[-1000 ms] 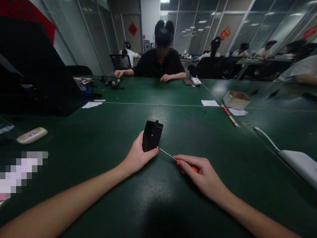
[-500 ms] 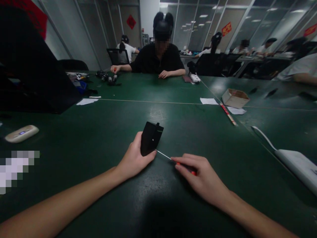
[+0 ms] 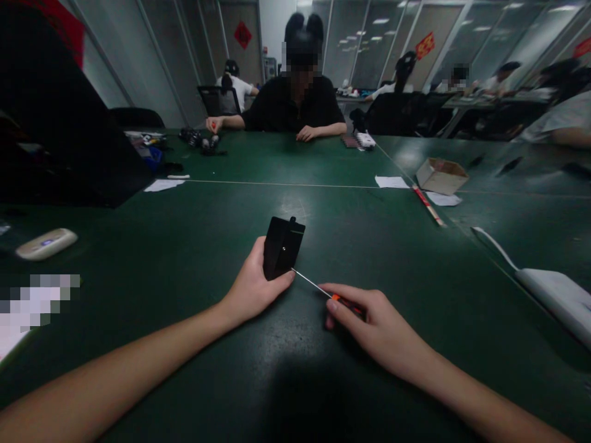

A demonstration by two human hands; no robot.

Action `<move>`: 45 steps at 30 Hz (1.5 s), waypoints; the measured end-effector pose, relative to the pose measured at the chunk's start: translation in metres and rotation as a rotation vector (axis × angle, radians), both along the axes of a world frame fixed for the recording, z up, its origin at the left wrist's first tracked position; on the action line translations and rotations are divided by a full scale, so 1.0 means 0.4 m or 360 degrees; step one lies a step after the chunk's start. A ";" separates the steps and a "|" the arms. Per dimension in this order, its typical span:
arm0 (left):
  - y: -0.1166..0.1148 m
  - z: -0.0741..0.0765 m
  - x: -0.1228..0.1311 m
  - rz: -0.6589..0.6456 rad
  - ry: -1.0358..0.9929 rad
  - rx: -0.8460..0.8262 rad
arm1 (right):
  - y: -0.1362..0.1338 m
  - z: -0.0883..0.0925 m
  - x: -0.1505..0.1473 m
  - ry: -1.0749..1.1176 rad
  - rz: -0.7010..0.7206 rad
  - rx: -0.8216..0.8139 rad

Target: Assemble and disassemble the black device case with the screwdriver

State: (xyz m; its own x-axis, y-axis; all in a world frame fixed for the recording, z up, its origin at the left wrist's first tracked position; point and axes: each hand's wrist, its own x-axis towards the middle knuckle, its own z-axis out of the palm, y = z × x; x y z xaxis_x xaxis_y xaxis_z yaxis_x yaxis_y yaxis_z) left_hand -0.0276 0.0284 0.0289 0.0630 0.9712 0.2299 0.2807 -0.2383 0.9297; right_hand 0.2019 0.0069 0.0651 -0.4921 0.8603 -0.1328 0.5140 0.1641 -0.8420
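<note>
My left hand is closed around the lower part of a black box-like device, which it holds tilted above the green table. A small shiny dot shows on the device's face, and a short stub sticks out at its top. In my right hand is a screwdriver with an orange and black handle, gripped between thumb and fingers. Its thin metal shaft reaches up and left to the device's lower edge, beside my left thumb. I cannot tell whether the tip sits in a screw.
A white oval case lies at the left, a white power strip with a cable at the right. Further back are a cardboard box, a red and white stick and paper sheets. A person sits opposite.
The device and both hands appear slightly higher in view. My right fingers have shifted around the screwdriver handle, showing more of its orange part. The shaft tip stays at the device's lower edge.
</note>
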 end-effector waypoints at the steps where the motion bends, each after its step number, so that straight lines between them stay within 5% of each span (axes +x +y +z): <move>1: 0.000 0.000 0.001 0.0002 0.0005 0.0009 | -0.004 0.004 -0.006 0.0169 -0.0051 -0.0326; 5: -0.002 -0.002 0.002 -0.0001 0.0038 0.0050 | -0.010 0.013 -0.011 0.0741 -0.0277 -0.1246; 10: -0.005 -0.003 0.000 -0.0009 0.0118 0.0070 | -0.005 0.007 0.000 0.0877 -0.0235 -0.1459; 13: -0.007 -0.001 -0.001 -0.0011 0.0140 0.0093 | -0.010 0.008 -0.006 0.0638 -0.0223 -0.1129; 21: -0.006 0.001 -0.002 -0.0025 0.0167 0.0110 | -0.016 -0.006 -0.003 -0.0078 0.0160 0.0468; 25: -0.003 -0.003 -0.001 -0.0002 0.0118 0.0086 | -0.012 -0.017 0.002 -0.0188 0.0198 0.0684; 29: 0.001 -0.001 0.000 0.0019 0.0085 0.0108 | -0.009 0.004 0.002 -0.0056 0.0021 0.0436; 34: 0.003 0.001 0.001 0.0104 0.0101 0.0168 | 0.001 0.024 0.007 0.0549 -0.0268 -0.0619; 37: 0.001 -0.002 0.002 0.0109 0.0120 0.0166 | 0.004 0.024 0.007 0.0789 -0.0390 -0.1040; 41: -0.001 -0.006 0.001 0.0094 0.0162 0.0176 | 0.005 0.020 0.004 0.0930 -0.0411 -0.1233; 45: -0.004 -0.005 -0.001 0.0077 0.0192 0.0187 | 0.003 0.019 0.004 0.0749 -0.0357 -0.0999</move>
State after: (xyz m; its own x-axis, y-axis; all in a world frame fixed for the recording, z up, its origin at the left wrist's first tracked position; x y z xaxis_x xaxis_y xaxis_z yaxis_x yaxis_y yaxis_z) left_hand -0.0278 0.0268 0.0269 0.0506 0.9405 0.3359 0.4022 -0.3271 0.8551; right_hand 0.2037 0.0080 0.0728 -0.4415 0.7791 -0.4450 0.0478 -0.4748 -0.8788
